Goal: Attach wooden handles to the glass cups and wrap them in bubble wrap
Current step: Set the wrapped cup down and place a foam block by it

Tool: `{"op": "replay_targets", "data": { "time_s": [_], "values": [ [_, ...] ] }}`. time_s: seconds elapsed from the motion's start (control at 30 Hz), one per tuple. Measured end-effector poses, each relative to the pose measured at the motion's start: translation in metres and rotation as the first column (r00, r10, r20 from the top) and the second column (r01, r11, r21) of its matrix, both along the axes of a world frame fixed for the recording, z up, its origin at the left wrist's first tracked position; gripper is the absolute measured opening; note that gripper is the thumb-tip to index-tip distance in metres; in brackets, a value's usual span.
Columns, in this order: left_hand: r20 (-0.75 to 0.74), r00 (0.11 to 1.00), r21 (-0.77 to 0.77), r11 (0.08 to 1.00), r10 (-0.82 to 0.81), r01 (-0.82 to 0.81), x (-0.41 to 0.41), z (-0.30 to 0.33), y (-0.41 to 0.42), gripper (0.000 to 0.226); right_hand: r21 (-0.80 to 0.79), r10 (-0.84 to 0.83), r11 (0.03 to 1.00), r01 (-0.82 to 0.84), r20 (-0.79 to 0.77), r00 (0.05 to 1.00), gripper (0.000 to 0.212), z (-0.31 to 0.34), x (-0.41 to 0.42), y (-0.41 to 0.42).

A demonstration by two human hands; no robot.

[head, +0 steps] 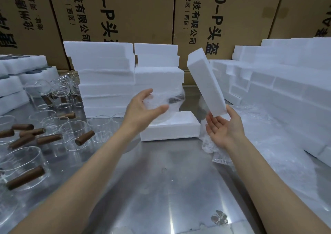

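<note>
Bubble-wrapped cup (166,101) is sitting gripped in the left hand (143,106), while the right hand (223,128) (palm open) is touching the tilted foam lid (206,81) beside it.

Two hands (143,105) – one wrapped cup (166,99) – one tilted foam block (206,83) – roughly eight wooden handles (84,138).

Black printing runs sideways down the brown cardboard cartons (143,10) stacked across the top of the frame. On the carton at upper centre, large characters read ".0-P头", with a smaller line "科技有限公司" and "(西区)" to its left. The carton to its right (223,10) repeats ".0-P头盔", "开发区(西区)" and "有限公司". Printing on the cartons at far left and far right is cut off and unreadable.
</note>
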State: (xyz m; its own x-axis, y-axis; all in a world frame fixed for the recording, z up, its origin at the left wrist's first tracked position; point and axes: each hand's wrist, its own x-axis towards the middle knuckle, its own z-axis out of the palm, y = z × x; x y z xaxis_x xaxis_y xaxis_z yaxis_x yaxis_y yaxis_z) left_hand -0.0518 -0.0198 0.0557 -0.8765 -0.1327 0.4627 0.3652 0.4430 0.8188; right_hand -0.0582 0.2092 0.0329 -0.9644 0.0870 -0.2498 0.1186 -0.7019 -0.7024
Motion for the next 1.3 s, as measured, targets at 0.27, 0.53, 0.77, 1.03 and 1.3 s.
{"op": "replay_targets", "data": {
  "time_s": [0.27,0.53,0.77,1.03,1.3],
  "values": [
    [0.119,0.993,-0.143,0.990,0.000,0.017,-0.015,-0.026,0.001,0.065,0.029,-0.006,1.000,0.006,0.007,1.000,0.041,0.000,0.000,-0.001],
    [0.201,0.977,-0.207,0.972,-0.067,0.109,-0.013,-0.034,0.002,0.061,0.111,-0.018,0.994,0.017,0.010,1.000,0.043,0.000,-0.001,-0.004],
    [0.311,0.926,0.039,0.976,-0.214,0.213,-0.002,-0.029,-0.002,0.091,0.329,-0.043,0.944,0.036,0.012,0.999,0.026,0.000,-0.005,-0.014],
    [0.082,0.899,0.652,0.705,-0.430,0.278,0.017,-0.024,-0.003,0.069,0.588,-0.076,0.805,0.078,-0.028,0.997,0.025,0.001,-0.007,-0.028],
    [0.258,0.959,0.395,0.919,-0.114,0.003,0.005,-0.036,0.001,0.060,0.800,-0.095,0.549,0.240,-0.226,0.969,0.031,-0.006,-0.002,-0.034]
  ]
}}
